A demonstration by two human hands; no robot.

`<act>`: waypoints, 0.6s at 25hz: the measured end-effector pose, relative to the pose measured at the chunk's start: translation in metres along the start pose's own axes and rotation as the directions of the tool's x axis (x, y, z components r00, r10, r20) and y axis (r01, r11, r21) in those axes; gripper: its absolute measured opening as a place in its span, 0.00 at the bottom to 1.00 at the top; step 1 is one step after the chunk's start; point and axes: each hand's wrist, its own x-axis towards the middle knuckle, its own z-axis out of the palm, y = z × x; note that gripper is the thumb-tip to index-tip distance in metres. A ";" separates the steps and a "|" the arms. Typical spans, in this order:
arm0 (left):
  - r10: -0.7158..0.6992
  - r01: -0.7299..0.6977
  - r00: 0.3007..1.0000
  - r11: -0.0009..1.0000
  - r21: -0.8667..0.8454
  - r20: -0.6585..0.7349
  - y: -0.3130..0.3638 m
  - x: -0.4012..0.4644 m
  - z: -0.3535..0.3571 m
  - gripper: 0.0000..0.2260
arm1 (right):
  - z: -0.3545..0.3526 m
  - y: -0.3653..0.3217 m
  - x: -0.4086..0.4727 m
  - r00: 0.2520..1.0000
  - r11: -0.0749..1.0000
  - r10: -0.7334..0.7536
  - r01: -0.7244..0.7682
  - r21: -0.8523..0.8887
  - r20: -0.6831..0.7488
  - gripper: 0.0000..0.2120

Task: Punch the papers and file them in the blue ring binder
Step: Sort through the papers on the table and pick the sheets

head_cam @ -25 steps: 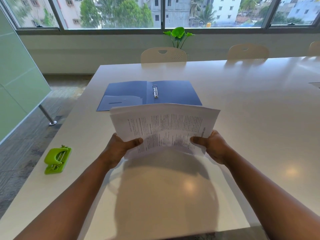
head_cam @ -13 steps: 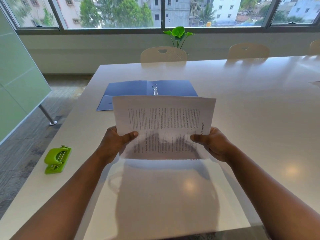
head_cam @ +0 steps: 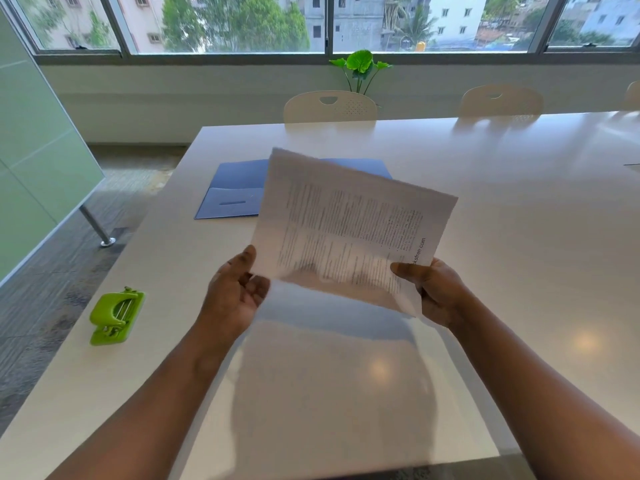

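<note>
Since half a second ago the papers (head_cam: 349,233) have swung round: their top edge was level, and now the sheaf is tilted, its far left corner raised high and its right end dropped toward the right hand. The left hand (head_cam: 235,292) has let go of its pinch and now lies open, fingers spread, palm up, with its thumb tip just at the lower left corner of the sheaf; whether it touches the paper I cannot tell. The right hand (head_cam: 433,289) pinches the lower right corner, thumb on the printed face and fingers behind.

The sheaf is held in the air above the desk (head_cam: 519,237), near its left end and between the person and the binder. How many sheets it has cannot be counted; the edges are blurred. Its long axis runs from upper left to lower right, and the lines of print run across that axis, with a web address along the right-hand short edge.

One blue ring binder (head_cam: 235,192) lies open and flat on the desk behind the papers, toward the far left corner; the sheaf covers its middle and most of its right half, so the rings are hidden. A pocket shows on its left inner cover.

One green hole punch (head_cam: 116,317) sits close to the left edge of the desk, well apart from the papers and nearer the person than the binder.

Beyond the far edge stand two pale chairs (head_cam: 330,107) in full view, with a sliver of a third at the right, and one green plant (head_cam: 360,69) under the window.
</note>
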 end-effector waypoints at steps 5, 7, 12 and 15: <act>-0.061 0.053 0.978 0.998 0.043 0.201 -0.039 -0.027 0.040 0.11 | 0.038 0.025 -0.007 0.996 0.984 0.015 0.000 0.177 -0.087 0.18; 0.020 -0.021 0.992 1.000 0.005 0.127 -0.043 -0.029 0.055 0.16 | 0.055 0.030 -0.013 0.997 0.984 0.017 -0.003 0.178 -0.076 0.17; 0.159 -0.159 0.982 0.987 -0.008 0.106 -0.037 -0.029 0.068 0.16 | 0.065 0.037 -0.015 1.000 0.979 -0.012 0.014 0.204 -0.007 0.19; 0.328 -0.359 0.927 0.917 0.173 0.181 -0.013 -0.029 0.065 0.14 | 0.047 0.018 -0.009 0.999 0.971 -0.033 0.040 0.236 -0.035 0.14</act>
